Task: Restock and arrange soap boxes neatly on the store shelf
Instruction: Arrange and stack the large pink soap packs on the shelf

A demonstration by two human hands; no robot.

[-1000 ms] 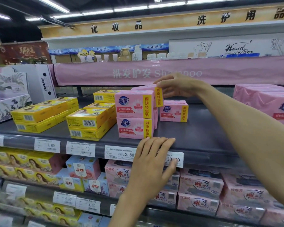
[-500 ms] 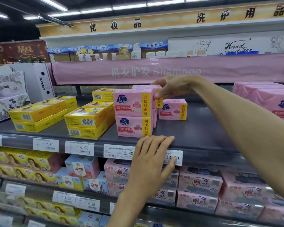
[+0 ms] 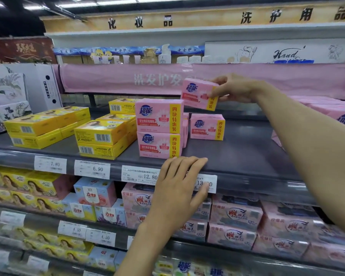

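Pink soap box (image 3: 199, 94) hangs tilted in the air, clear of the shelf (image 3: 243, 154). The right grip (image 3: 236, 89) holds it, with thumb and fingers curled round its right end, and the forearm runs off toward 4 o'clock. At 7 o'clock from this box, near the shelf's front edge, stands a stack (image 3: 159, 128) of two like pink boxes, one squarely on the other, with their printed faces forward. More pink boxes sit behind the stack, mostly hidden. At 6 o'clock from the held box and well back on the shelf stands a lone box (image 3: 207, 126), upright and apart from the stack's front face. The left grip (image 3: 175, 192) lies at 6 o'clock from the stack. Its fingers are straight and side by side, with their tips resting on the shelf's front lip and holding nothing. Its thumb reaches across a white price tag (image 3: 209, 183) and hides part of the figure. Yellow boxes (image 3: 101, 136) are piled two high at 9 o'clock from the stack, with another low pile farther out the same way. A pink banner (image 3: 118, 79) hangs across the back at 12 o'clock. Pink packs (image 3: 235, 216) fill the next shelf down, at 5 o'clock from the left grip.
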